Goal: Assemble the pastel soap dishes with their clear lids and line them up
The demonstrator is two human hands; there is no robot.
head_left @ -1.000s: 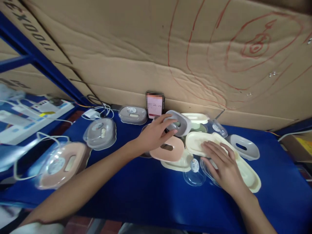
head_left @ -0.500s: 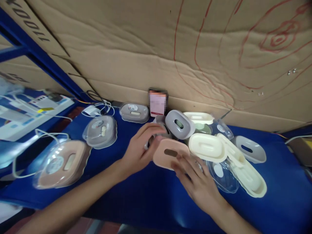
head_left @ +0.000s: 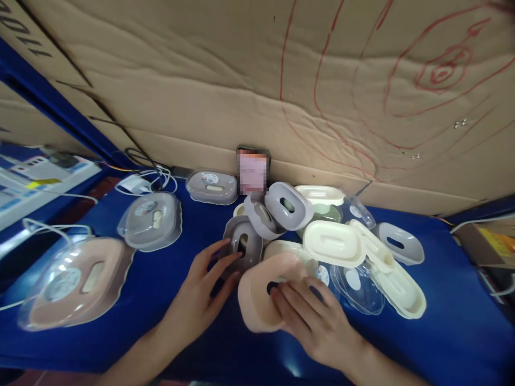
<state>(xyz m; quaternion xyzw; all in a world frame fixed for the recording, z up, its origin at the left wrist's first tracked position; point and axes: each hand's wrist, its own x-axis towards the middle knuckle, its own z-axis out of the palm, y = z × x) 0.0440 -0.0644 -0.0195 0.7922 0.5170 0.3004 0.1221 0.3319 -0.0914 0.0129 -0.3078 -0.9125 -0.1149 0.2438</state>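
My right hand (head_left: 311, 313) grips a pink oval plastic tray (head_left: 257, 292), tilted up on its edge above the blue table (head_left: 161, 300); a finger pokes through its slot. Fingers spread, my left hand (head_left: 201, 292) touches a grey oval tray (head_left: 243, 244) just left of the pink one. Behind them lies a heap of grey trays (head_left: 287, 206), cream trays (head_left: 333, 244) and clear lids (head_left: 358, 284).
A pink dish under a clear lid (head_left: 74, 281) and two grey ones with lids (head_left: 151, 220) (head_left: 212, 186) sit to the left. A phone (head_left: 252, 171) leans on the cardboard wall (head_left: 257, 80). White cables (head_left: 145, 179) lie at back left.
My right hand moved left off the cream trays and took the pink tray, pulling it forward and tilting it up. My left hand came off the far grey tray onto a nearer one.
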